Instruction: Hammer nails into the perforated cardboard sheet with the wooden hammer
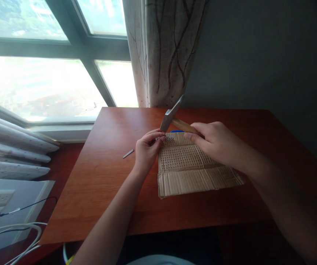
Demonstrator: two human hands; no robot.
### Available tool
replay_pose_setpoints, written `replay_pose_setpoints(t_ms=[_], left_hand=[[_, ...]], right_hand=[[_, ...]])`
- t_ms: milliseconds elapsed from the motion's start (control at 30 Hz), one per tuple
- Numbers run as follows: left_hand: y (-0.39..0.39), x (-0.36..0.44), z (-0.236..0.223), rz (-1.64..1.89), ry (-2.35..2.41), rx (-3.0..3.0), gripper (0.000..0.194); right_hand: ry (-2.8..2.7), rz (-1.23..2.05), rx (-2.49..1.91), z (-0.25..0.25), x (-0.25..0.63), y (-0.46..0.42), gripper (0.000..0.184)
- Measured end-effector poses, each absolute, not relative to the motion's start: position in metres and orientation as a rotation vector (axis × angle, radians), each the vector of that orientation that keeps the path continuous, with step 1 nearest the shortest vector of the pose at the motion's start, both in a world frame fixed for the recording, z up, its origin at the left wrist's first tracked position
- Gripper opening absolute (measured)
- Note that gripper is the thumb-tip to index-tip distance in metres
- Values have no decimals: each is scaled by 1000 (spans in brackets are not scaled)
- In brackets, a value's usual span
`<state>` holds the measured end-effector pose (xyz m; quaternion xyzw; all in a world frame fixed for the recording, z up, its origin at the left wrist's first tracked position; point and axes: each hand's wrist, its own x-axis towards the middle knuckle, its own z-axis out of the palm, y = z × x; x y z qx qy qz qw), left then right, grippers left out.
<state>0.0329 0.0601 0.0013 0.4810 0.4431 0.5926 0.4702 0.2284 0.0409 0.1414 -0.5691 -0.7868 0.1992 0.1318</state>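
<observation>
A flat piece of cardboard (191, 173) dotted with rows of small holes lies on the reddish wooden table (105, 184). My right hand (216, 143) grips the wooden handle of a hammer (172, 114), whose metal head hangs over the cardboard's far left corner. My left hand (147, 149) pinches a small nail upright at that corner, right under the hammer head. A short row of nails (169, 138) stands in the cardboard beside my fingers. A blue object (177, 131) peeks out behind the cardboard, mostly hidden.
A loose nail (128, 153) lies on the table left of my left hand. A patterned curtain (164, 51) and a window (42, 73) are behind the table. A wall socket with a plug and white cables (9, 224) sits at lower left.
</observation>
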Motion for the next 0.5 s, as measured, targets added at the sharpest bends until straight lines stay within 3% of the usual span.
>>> replay_pose_setpoints(t_ms=[300,500], left_hand=[[60,32,2,1450,1088,1214,16],[55,28,7,1349,1083,1312,29]], right_hand=[[-2269,643,-1620,139,229,42,33],[-2263,628,-1613,138,234,40,33]])
